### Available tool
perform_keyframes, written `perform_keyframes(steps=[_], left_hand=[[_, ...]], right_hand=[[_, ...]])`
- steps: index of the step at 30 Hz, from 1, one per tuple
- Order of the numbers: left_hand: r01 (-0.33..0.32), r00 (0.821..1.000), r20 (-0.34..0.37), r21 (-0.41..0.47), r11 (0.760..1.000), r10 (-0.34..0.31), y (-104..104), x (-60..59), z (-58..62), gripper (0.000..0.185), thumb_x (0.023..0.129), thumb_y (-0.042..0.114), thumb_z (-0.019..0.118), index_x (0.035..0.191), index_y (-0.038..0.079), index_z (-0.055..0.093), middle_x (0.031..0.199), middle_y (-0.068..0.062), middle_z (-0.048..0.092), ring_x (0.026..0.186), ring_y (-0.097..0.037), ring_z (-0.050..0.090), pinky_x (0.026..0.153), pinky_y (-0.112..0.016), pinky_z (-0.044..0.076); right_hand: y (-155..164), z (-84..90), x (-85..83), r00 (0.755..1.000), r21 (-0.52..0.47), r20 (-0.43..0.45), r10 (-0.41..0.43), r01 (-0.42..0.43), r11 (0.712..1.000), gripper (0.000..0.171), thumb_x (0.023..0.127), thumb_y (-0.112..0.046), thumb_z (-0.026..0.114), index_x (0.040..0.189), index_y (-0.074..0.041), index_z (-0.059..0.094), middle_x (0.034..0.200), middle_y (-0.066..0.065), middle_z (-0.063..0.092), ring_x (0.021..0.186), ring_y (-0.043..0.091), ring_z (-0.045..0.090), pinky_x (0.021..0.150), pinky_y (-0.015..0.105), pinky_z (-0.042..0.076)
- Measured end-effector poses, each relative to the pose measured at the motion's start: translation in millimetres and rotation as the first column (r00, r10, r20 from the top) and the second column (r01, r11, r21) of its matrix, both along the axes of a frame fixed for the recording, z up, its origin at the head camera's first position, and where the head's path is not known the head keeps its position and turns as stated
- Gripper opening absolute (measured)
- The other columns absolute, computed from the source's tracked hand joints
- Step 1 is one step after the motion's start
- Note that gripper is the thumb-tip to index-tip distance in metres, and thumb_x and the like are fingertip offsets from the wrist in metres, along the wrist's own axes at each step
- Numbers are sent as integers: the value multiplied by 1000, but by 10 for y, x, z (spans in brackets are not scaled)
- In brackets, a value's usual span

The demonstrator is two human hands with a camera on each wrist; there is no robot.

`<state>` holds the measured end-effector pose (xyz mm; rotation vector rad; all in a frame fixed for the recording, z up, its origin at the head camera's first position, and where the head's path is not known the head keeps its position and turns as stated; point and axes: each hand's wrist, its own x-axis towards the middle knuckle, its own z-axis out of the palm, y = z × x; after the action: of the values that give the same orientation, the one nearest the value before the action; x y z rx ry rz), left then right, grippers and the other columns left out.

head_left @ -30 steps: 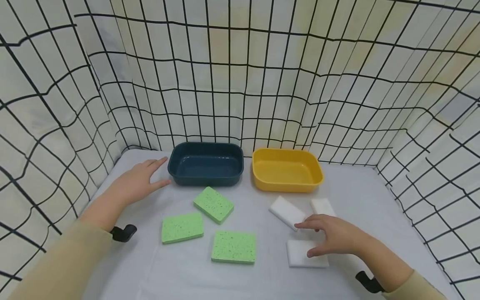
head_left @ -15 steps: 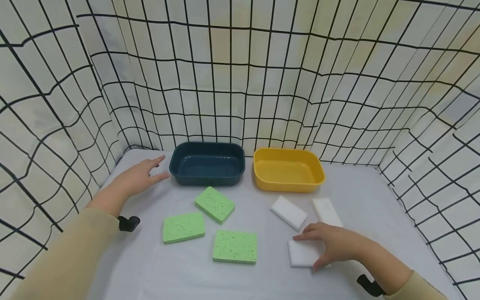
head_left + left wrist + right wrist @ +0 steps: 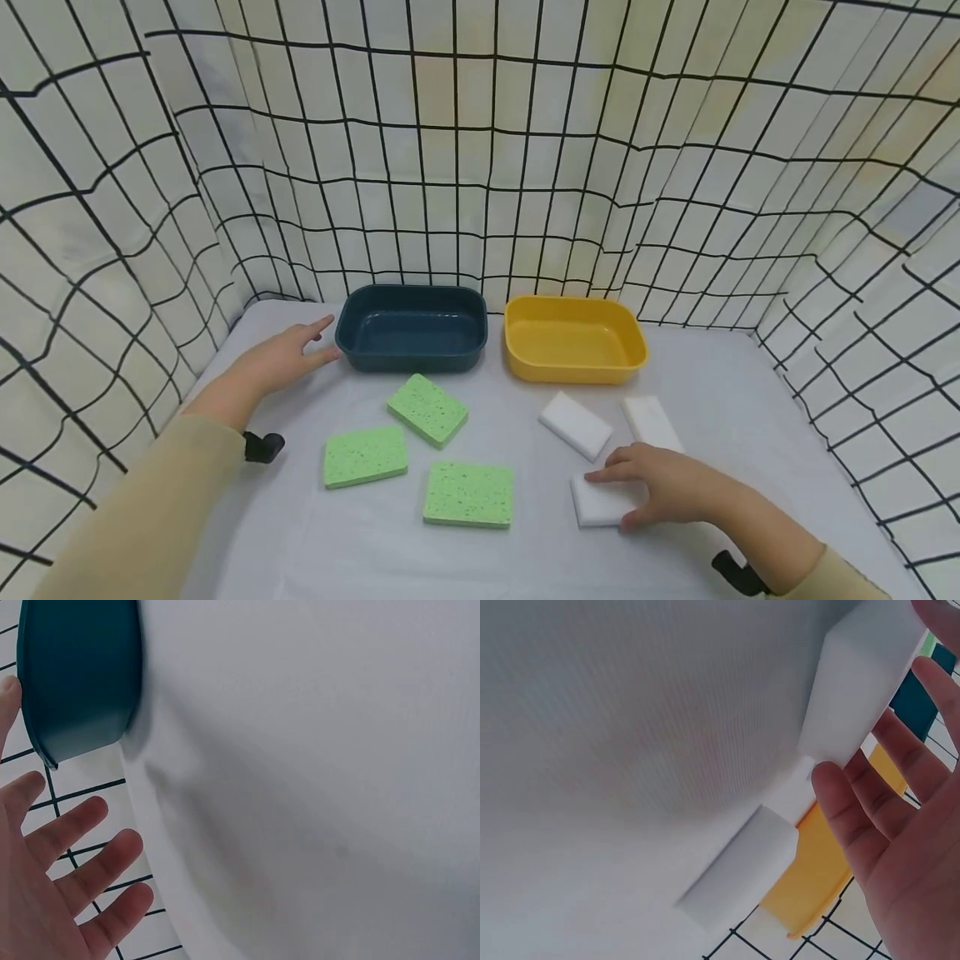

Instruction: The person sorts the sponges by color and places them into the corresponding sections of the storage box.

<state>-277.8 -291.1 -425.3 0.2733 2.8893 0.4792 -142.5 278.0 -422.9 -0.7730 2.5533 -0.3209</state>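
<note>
My right hand (image 3: 671,487) pinches the nearest white melamine sponge (image 3: 596,500) by its long edges, thumb on the near side and fingers on the far side. In the right wrist view that sponge (image 3: 862,675) lies tilted between thumb and fingertips. Two more white sponges, one at left (image 3: 576,425) and one at right (image 3: 651,421), lie just beyond the hand. My left hand (image 3: 277,362) is spread beside the left end of a dark blue tub (image 3: 412,360). Its thumb (image 3: 9,701) is right at the tub's rim in the left wrist view, the fingers extended.
A yellow tub (image 3: 573,371) stands right of the blue one at the back of the white-covered table (image 3: 360,558). Green speckled sponges lie in front of the blue tub: one rear (image 3: 427,408), one left (image 3: 365,457), one near (image 3: 468,493). Black wire grid (image 3: 480,183) encloses the back and sides.
The right hand has come down from above the nearest white sponge and taken hold of it, and that sponge has shifted slightly. The left hand stays by the blue tub.
</note>
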Motion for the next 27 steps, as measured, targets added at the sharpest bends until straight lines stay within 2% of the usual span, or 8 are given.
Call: perform_keyframes(steps=[6, 11, 23, 27], left_hand=[[2, 1000, 11, 3, 1000, -2, 68, -43, -22, 91, 94, 72, 39, 161, 18, 9, 144, -25, 45, 134, -50, 38, 103, -69, 31], [-5, 999, 33, -2, 1000, 5, 130, -68, -6, 91, 94, 73, 39, 161, 19, 7, 143, -26, 45, 132, -51, 40, 102, -69, 32], [-3, 999, 54, 14, 1000, 2, 130, -62, -2, 92, 95, 72, 40, 161, 20, 4, 143, -28, 45, 131, -53, 39, 103, -71, 31], [-7, 998, 60, 10, 1000, 6, 127, -63, -5, 93, 94, 73, 40, 161, 19, 4, 142, -29, 45, 130, -52, 40, 102, -70, 31]], right_hand=[[-23, -17, -22, 999, -10, -32, 7, -7, 1000, 54, 78, -45, 82, 129, -48, 62, 128, -12, 57, 120, 18, 53, 102, 49, 45], [-87, -60, -59, 998, -19, -58, 5, -6, 1000, 53, 78, -46, 82, 128, -47, 64, 127, -11, 58, 117, 17, 54, 101, 46, 46], [-62, -47, -63, 991, -1, -112, 68, -68, 998, 58, 76, -43, 85, 131, -43, 63, 129, -12, 57, 118, 17, 53, 101, 45, 47], [-37, -35, -53, 991, 4, -116, 66, -66, 998, 58, 77, -43, 84, 131, -43, 63, 127, -13, 58, 117, 17, 53, 100, 45, 47]])
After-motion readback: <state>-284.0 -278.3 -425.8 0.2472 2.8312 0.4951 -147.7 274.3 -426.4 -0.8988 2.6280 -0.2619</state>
